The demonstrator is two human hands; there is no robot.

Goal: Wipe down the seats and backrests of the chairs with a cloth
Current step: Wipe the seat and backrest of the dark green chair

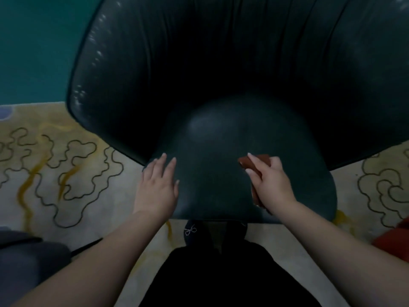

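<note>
A dark green leather chair fills the view, its rounded seat point(221, 151) in front of me and its wide curved backrest point(199, 52) rising behind. My right hand point(270, 182) is closed around a reddish-brown cloth point(254, 161) and presses it on the right part of the seat. My left hand point(157, 187) lies flat on the seat's left edge, fingers spread, holding nothing.
A cream rug point(66, 173) with dark curly lines and yellow streaks lies under the chair. A teal wall point(33, 41) stands at the back left. A grey object point(26, 258) sits at the lower left, something red point(396, 238) at the right edge. My dark clothing point(221, 273) is below.
</note>
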